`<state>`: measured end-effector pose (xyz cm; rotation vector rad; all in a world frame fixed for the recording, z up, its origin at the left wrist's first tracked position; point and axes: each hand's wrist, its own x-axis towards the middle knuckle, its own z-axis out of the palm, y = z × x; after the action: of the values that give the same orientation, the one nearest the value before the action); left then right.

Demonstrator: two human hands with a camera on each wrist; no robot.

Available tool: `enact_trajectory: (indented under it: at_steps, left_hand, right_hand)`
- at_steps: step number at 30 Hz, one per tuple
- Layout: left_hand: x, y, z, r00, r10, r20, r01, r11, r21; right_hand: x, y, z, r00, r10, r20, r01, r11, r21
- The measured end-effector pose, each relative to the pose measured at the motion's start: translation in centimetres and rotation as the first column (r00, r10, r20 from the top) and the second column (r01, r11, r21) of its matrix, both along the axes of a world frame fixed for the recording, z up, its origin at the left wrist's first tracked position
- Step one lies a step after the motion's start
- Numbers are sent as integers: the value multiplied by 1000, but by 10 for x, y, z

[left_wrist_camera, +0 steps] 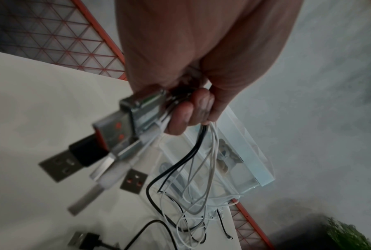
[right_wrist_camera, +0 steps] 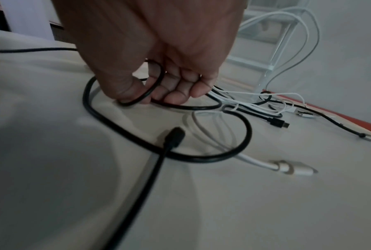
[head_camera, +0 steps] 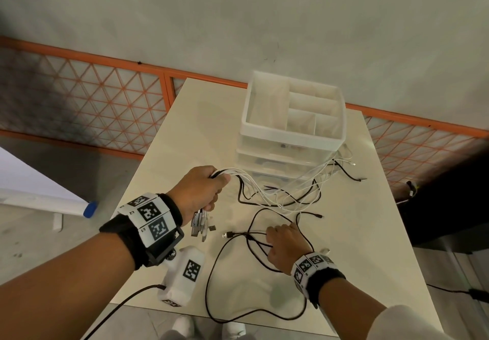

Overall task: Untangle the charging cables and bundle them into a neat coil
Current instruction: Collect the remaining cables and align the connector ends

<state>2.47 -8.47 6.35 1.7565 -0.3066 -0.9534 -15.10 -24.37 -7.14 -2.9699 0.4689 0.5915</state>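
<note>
My left hand is raised above the table and grips a bundle of white and black charging cables. Their USB plugs hang below the fist, and in the left wrist view the plugs stick out past the curled fingers. The cables' far ends trail across the table to the right of the organiser. My right hand is down on the table, with thumb and fingers pinching a loop of a long black cable. That black cable loops over the near table edge.
A white plastic drawer organiser stands at the back of the cream table. A white device with a black-and-white marker lies at the near left edge. An orange lattice railing runs behind. A white cable end lies near my right hand.
</note>
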Motion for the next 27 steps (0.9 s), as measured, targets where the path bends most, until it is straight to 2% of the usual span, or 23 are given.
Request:
enact_trajectory:
  at_steps: [2, 5, 8, 13, 17, 19, 21, 24, 27]
  left_hand:
    - [1, 1, 0, 1000, 2, 5, -2, 1000, 2]
    - [4, 1, 2, 1000, 5, 11, -5, 1000, 2]
    - [8, 1, 6, 999, 19, 32, -19, 1000, -5]
    - [16, -2, 17, 994, 9, 112, -2, 998, -62]
    - [8, -7, 29, 971, -212, 112, 226, 966, -125]
    - [3, -9, 34, 933, -303, 195, 322, 944, -75]
    - [1, -10, 36, 915, -318, 247, 336, 941, -37]
    - [2, -8, 38, 953, -272, 130, 287, 951, -111]
    - [5, -6, 39, 955, -269, 122, 282, 953, -108]
  right_hand:
    - [4, 1, 5, 996, -62, 60, 54, 991, 124]
    - [15, -8, 22, 924, -231, 304, 123, 934, 336]
    - [28, -12, 56, 859, -245, 449, 51, 914, 402]
    - [41, -2, 107, 890, -184, 418, -46, 875, 482]
    - [53, 15, 134, 940, -134, 314, -48, 858, 511]
    - [58, 21, 145, 924, -140, 356, -70, 853, 518]
    - [61, 24, 153, 889, -205, 409, -72, 820, 568]
    - [60, 25, 160, 838, -334, 432, -57, 733, 678]
    - [57, 20, 164, 792, -403, 458, -75, 681, 728]
